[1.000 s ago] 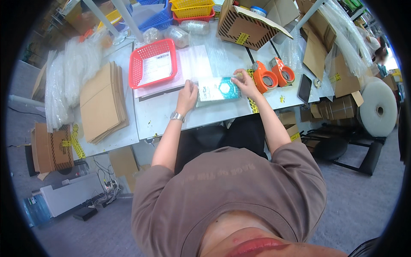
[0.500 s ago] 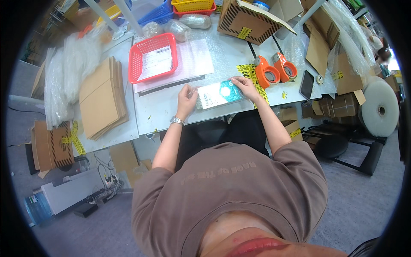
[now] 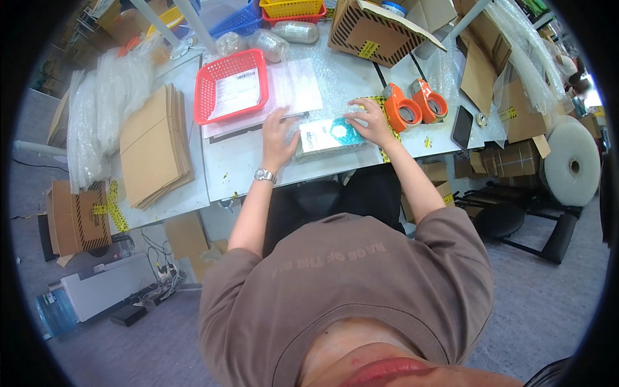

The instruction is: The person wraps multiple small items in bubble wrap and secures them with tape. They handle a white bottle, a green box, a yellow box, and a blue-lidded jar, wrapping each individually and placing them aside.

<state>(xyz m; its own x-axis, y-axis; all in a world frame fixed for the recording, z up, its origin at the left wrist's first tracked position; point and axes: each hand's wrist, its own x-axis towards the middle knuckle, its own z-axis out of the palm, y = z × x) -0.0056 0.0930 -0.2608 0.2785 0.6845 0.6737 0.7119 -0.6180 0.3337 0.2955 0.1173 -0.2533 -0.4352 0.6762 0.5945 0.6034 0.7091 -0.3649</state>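
Observation:
A white and teal box [image 3: 333,135] lies flat near the table's front edge, with clear bubble wrap [image 3: 322,155] under it and along its near side. My left hand [image 3: 277,145] is open at the box's left end, fingers stretched forward over the wrap and thumb apart, close to the box's edge. At the right end, my right hand [image 3: 374,126] has its fingers apart, the thumb side touching the teal part of the box. Whether its fingertips also touch the wrap is hard to make out.
A red basket [image 3: 199,97] holding a printed sheet stands at far left of the box. Flat cartons [image 3: 151,145] are stacked on the left. Two orange tape dispensers [image 3: 401,109] and a phone [image 3: 461,128] lie on the right. An open carton [image 3: 361,32] stands behind.
My left hand has let go of the wrap at the box's left end and stretched its fingers forward. My right hand has opened and shifted slightly. The box now lies lower on the wrap.

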